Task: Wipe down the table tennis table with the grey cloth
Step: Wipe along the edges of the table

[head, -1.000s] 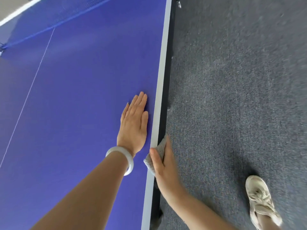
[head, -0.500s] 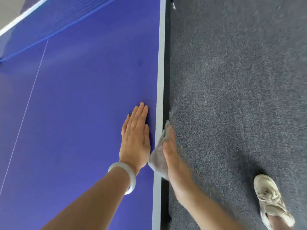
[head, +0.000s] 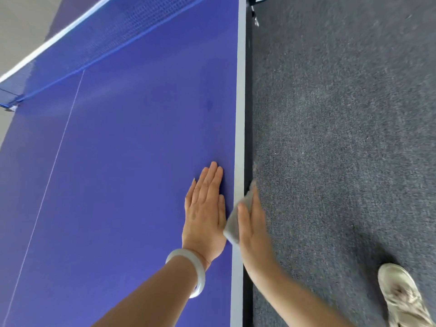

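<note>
The blue table tennis table (head: pixel 122 161) fills the left of the view, with a white sideline (head: pixel 240 114) along its right edge. My left hand (head: pixel 205 213) lies flat on the blue top beside that line, fingers straight, a pale bangle on the wrist. My right hand (head: pixel 251 223) holds the grey cloth (head: pixel 232 225) wrapped over the table's edge. Its thumb lies on top of the cloth, and its fingers run along the table's dark side face. Most of the cloth is hidden under that hand.
The net (head: pixel 94 41) crosses the table at the far left. Grey carpet (head: pixel 342 138) covers the floor to the right of the table. My pale shoe (head: pixel 405 300) stands on it at the bottom right. A thin white centre line (head: pixel 54 159) runs down the table.
My right hand has slid the cloth forward along the table's edge, from behind my left wrist to beside my left palm. My left hand stays flat on the top.
</note>
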{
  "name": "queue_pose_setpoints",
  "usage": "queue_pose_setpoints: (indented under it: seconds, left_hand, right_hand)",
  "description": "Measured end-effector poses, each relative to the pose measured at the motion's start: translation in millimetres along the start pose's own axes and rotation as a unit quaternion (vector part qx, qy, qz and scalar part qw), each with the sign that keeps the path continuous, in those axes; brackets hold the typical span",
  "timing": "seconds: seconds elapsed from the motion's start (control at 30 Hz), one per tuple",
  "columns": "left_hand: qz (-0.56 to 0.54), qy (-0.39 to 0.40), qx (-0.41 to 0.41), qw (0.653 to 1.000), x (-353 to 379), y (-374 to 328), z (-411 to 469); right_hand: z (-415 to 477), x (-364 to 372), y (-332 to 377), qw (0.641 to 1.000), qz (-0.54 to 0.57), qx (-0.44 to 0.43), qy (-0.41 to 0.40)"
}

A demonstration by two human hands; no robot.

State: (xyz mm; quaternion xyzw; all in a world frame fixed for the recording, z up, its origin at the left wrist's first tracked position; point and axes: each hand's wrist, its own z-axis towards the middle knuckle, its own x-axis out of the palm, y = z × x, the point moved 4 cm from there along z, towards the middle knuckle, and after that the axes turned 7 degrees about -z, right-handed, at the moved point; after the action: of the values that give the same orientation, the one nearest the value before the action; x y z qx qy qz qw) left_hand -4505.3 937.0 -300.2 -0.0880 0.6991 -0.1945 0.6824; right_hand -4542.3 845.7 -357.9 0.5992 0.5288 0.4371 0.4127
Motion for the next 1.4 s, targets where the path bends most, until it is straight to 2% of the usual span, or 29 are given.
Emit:
queue_pose_setpoints:
  seconds: [0.1,0.13,0.27,0.33,0.4,0.6,0.67,0.77,0.87,0.93,1.07,1.17,1.27,1.4]
  left_hand:
    - [-0.001,0.002,-0.004,1.000,0,1,1]
    - [-0.001,0.005,-0.005,1.000,0,1,1]
    - [0.005,0.009,-0.006,1.000,-1,-2,0]
    - [0.011,0.011,-0.008,1.000,-2,-2,0]
    - [0.013,0.013,-0.010,1.000,-1,-3,-1]
    - [0.005,0.009,-0.011,1.000,0,-1,0]
    - [0.002,0.010,-0.012,1.000,0,0,0]
    - [0.004,0.013,-0.011,1.000,-1,-1,-1]
    - [0.015,0.013,-0.010,1.000,-1,-1,-1]
    - [0.015,0.014,-0.012,1.000,-1,-1,-1]
    - [0.009,0.019,-0.014,1.000,0,0,-1]
    - [0.019,0.019,-0.018,0.999,0,1,-1]
    - [0.012,0.028,-0.018,0.999,-1,1,0]
    - [0.025,0.036,-0.022,0.999,-1,-1,1]
  right_hand:
    - [0,1,0,1.000,-0.017,0.016,-0.016]
    - [18,1,6,0.999,-0.013,0.014,-0.036]
    - [134,-8,38,0.997,-0.002,0.069,-0.031]
    - [161,-13,43,0.996,0.000,0.087,-0.023]
    - [140,-12,35,0.997,-0.014,0.072,0.004]
    - [-5,0,-6,0.999,0.015,0.039,-0.006]
    - [7,-2,0,0.999,0.014,0.047,-0.017]
    - [84,-6,21,0.999,-0.018,0.044,-0.018]
    - [147,-12,36,0.997,0.008,0.074,-0.013]
    - [136,-11,30,0.997,-0.010,0.075,-0.007]
    - [35,-8,14,0.999,-0.003,0.042,-0.019]
    - [-10,-3,0,0.998,0.001,0.061,0.014]
    - [18,-6,10,0.996,-0.002,0.085,0.022]
    - [116,-14,42,0.997,-0.026,0.078,-0.007]
